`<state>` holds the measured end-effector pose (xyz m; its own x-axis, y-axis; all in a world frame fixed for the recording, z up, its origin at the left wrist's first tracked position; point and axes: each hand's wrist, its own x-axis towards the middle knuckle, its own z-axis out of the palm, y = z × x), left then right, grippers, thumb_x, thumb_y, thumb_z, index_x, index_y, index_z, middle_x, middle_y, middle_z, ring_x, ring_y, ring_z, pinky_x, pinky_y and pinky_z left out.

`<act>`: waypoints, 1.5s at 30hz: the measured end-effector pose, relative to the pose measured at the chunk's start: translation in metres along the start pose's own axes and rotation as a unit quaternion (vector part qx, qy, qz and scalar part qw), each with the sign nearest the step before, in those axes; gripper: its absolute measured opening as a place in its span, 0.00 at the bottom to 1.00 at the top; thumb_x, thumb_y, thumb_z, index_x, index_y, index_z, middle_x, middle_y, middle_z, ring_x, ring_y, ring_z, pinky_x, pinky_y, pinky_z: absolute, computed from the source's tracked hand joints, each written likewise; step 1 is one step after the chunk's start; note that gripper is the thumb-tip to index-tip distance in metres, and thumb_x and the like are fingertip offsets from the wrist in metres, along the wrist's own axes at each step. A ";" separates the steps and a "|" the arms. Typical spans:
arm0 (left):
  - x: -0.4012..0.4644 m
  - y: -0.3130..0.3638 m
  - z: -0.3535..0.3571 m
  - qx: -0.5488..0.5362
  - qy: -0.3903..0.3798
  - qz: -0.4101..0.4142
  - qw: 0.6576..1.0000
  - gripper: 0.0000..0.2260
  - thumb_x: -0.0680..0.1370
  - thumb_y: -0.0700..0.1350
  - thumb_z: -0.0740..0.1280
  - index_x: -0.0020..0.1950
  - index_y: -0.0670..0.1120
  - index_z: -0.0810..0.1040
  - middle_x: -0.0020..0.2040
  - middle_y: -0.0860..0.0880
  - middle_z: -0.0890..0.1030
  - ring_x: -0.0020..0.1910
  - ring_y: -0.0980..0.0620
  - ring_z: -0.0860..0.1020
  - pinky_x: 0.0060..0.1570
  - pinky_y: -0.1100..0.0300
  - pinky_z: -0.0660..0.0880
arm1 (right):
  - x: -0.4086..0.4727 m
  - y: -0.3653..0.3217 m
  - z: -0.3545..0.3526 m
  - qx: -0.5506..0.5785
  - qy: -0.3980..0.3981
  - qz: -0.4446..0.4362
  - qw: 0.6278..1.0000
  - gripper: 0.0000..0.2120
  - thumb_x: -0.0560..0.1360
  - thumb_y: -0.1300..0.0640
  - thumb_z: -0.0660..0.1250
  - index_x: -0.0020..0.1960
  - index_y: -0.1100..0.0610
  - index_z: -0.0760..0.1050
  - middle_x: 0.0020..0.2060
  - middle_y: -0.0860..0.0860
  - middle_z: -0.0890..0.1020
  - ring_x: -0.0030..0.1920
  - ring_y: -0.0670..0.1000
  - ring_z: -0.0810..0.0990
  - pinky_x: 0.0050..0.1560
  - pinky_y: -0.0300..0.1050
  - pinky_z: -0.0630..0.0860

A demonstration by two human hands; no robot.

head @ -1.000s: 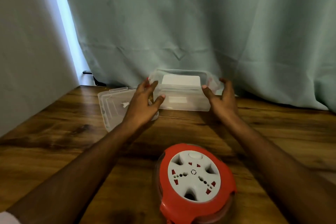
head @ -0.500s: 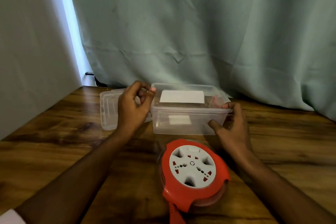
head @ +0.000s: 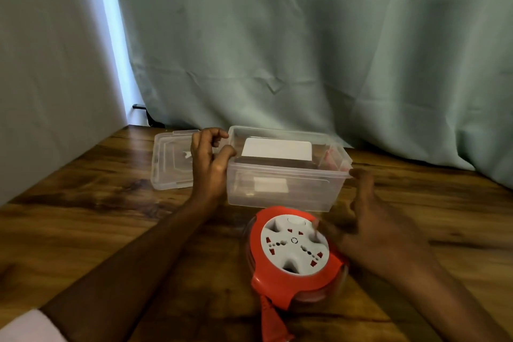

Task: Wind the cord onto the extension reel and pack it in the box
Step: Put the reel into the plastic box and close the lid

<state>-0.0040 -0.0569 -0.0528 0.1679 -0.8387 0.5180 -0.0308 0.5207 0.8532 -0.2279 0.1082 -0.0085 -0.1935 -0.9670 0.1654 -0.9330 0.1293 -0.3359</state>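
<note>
Kid: Since a moment ago the right hand [head: 369,233] left the clear plastic box [head: 286,175] and dropped to the round orange and white cord reel [head: 295,254].

Helper: Yes. Its fingers are spread wide, beside the reel, holding nothing yet. The reel sits just in front of the box.

Kid: And the left hand [head: 208,166]?

Helper: It rests on the box's left end, fingers loosely bent. Keep the box steady there, and tuck in the orange plug [head: 273,322].

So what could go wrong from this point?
1. The reel looks nearly as wide as the box opening, so it may jam going in.
2. The plug hangs loose off the reel and could snag the rim.
3. The right hand only reaches toward the reel's side; a one-handed lift might slip.
</note>
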 end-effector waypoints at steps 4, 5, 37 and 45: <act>-0.005 -0.003 0.010 -0.008 -0.006 -0.046 0.999 0.27 0.69 0.55 0.64 0.67 0.48 0.73 0.66 0.51 0.68 0.68 0.50 0.70 0.70 0.49 0.71 | -0.014 -0.011 0.000 0.015 -0.114 0.005 0.993 0.60 0.66 0.25 0.70 0.80 0.40 0.31 0.64 0.40 0.80 0.54 0.43 0.81 0.37 0.28 0.69; -0.004 -0.004 0.011 -0.013 -0.010 -0.058 0.998 0.30 0.69 0.56 0.63 0.70 0.47 0.72 0.67 0.51 0.67 0.69 0.50 0.69 0.71 0.49 0.70 | -0.013 -0.011 -0.001 0.039 -0.130 0.005 0.991 0.61 0.65 0.26 0.71 0.80 0.38 0.33 0.65 0.40 0.80 0.52 0.42 0.80 0.38 0.28 0.71; 0.000 -0.011 0.012 -0.018 -0.003 -0.037 0.999 0.24 0.73 0.57 0.59 0.69 0.54 0.70 0.68 0.54 0.67 0.73 0.50 0.66 0.77 0.52 0.64 | 0.125 -0.100 -0.082 0.023 0.070 -0.307 0.949 0.33 0.67 0.51 0.83 0.69 0.48 0.77 0.64 0.48 0.81 0.59 0.48 0.80 0.60 0.49 0.81; 0.001 -0.013 0.014 0.019 0.009 -0.033 0.999 0.34 0.73 0.60 0.57 0.76 0.46 0.71 0.68 0.53 0.67 0.71 0.53 0.66 0.62 0.73 0.63 | 0.177 -0.061 -0.015 0.146 -0.052 -0.235 0.960 0.28 0.71 0.54 0.81 0.68 0.49 0.76 0.64 0.49 0.78 0.61 0.53 0.80 0.60 0.51 0.82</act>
<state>-0.0170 -0.0668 -0.0621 0.1880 -0.8678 0.4601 -0.0562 0.4581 0.8871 -0.2098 -0.0680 0.0549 0.2728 -0.9220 0.2747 -0.7817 -0.3789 -0.4953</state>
